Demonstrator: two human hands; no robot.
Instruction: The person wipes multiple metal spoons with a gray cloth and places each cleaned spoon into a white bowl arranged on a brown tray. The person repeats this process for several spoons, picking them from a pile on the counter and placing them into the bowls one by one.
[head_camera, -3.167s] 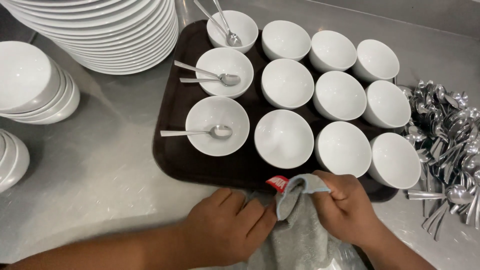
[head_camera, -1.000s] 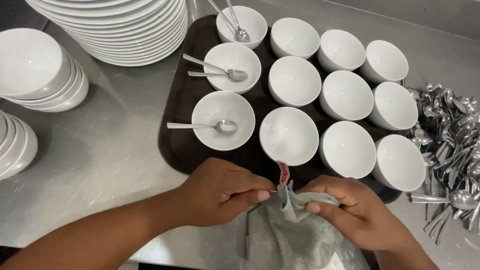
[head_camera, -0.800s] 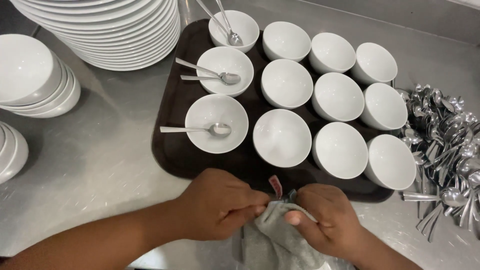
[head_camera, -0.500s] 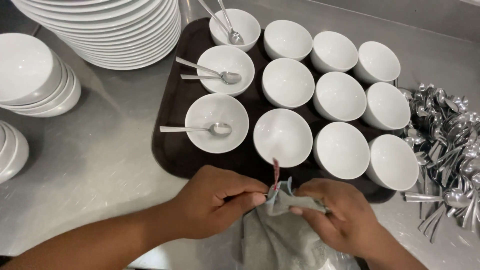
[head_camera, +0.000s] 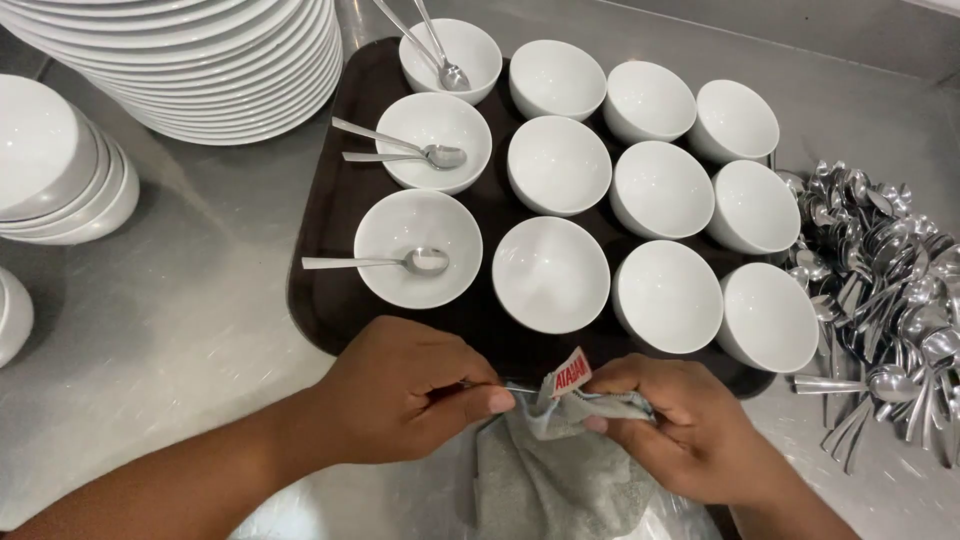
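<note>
Below the tray | left hand pinches spoon handle | right hand grips grey cloth around it, as if wiping | bowls beyond.

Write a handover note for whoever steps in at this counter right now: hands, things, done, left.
Left hand: fingers pinched on something thin at the edge of the grey cloth, too hidden to name.
Right hand: gripping the cloth.
Dark tray: twelve white bowls; the three in the left column hold spoons, the nearest being this bowl.
Spoon pile lies right of the tray; plate stack at upper left.
Done: three bowls. Left: nine without spoons.
</note>
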